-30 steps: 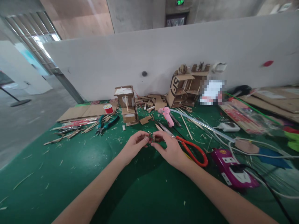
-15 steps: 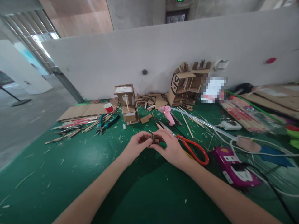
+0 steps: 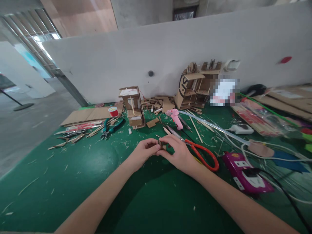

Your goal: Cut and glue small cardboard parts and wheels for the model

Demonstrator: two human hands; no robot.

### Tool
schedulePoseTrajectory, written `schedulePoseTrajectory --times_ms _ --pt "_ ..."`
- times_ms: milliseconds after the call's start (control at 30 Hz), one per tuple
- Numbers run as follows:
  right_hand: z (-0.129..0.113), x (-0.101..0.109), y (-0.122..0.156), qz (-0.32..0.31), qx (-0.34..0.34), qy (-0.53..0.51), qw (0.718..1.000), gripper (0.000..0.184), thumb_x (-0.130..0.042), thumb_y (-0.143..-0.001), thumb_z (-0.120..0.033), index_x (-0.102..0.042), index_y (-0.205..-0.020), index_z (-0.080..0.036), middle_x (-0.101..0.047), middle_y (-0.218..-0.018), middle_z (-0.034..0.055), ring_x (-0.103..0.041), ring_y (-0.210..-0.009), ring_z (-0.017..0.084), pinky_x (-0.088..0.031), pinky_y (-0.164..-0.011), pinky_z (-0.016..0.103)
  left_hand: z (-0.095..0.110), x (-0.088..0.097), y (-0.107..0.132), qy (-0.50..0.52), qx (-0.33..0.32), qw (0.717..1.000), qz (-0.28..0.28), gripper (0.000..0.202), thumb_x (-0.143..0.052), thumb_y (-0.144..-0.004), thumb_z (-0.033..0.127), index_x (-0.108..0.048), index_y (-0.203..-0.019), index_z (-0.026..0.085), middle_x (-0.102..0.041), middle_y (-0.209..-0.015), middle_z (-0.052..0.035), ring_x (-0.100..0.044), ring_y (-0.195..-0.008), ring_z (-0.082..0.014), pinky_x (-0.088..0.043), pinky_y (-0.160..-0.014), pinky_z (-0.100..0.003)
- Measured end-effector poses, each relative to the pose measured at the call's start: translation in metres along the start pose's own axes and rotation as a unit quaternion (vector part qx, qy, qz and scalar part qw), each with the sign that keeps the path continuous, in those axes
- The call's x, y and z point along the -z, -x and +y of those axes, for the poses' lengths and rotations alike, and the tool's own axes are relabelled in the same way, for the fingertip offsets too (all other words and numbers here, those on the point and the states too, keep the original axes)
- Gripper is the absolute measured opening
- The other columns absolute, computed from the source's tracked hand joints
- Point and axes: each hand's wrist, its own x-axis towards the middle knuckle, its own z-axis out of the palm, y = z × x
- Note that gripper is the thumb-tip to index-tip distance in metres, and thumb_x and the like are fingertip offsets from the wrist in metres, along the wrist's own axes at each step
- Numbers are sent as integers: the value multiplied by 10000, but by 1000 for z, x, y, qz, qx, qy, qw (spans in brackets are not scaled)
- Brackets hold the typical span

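Still, left hand (image 3: 143,152) and right hand (image 3: 179,155) pinch the small cardboard piece (image 3: 161,143), fingertips drawn closer than before; scissors (image 3: 203,156) at 3 o'clock.

L hand (image 3: 143,153), R hand (image 3: 179,155) closer together.

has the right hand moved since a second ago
No, the right hand stays put beside the orange scissors, pinching the small cardboard piece.
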Motion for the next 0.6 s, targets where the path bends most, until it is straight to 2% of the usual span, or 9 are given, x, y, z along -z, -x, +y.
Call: schedulePoseTrajectory --times_ms 200,333,433,533,600 --pt "0 1 0 -15 -4 18 1000 305 -674 -857 -299 -572 -1138 -240 -646 -1088 92 -611 -1060 255 -528 -913 447 0 -3 0 47 1 999 20 230 -792 -723 295 -683 -827 121 -646 -772 -26 -589 -719 -105 -462 -701 -231" --pt "-2 0 1 -12 -42 42 998 408 -701 -818 -266 -506 -1175 -227 -604 -1136 110 -616 -981 248 -552 -847 440 2 -4 0 100 17 993 58 292 -796 -720 284 -684 -950 144 -687 -812 -33 -625 -717 -106 -481 -703 -234" --pt "-4 0 1 0 -39 43 998 278 -644 -836 -215 -512 -1080 -236 -596 -1060 86 -615 -904 219 -563 -784 397 4 -6 0 127 32 987 90 380 -788 -730 272 -670 -1078 176 -706 -841 -26 -649 -732 -105 -507 -748 -241" --pt "-5 0 1 3 -21 40 999 170 -568 -868 -172 -527 -1018 -240 -611 -1010 69 -618 -925 215 -557 -799 385 5 -6 1 141 38 985 88 314 -776 -749 270 -694 -1034 165 -716 -859 -28 -663 -731 -97 -526 -770 -231" --pt "-4 1 0 3 -17 39 999 167 -528 -883 -144 -535 -1022 -236 -624 -1009 70 -625 -929 210 -554 -812 380 5 -5 1 144 43 986 78 281 -777 -753 276 -703 -996 154 -724 -866 -37 -677 -730 -100 -540 -777 -231"
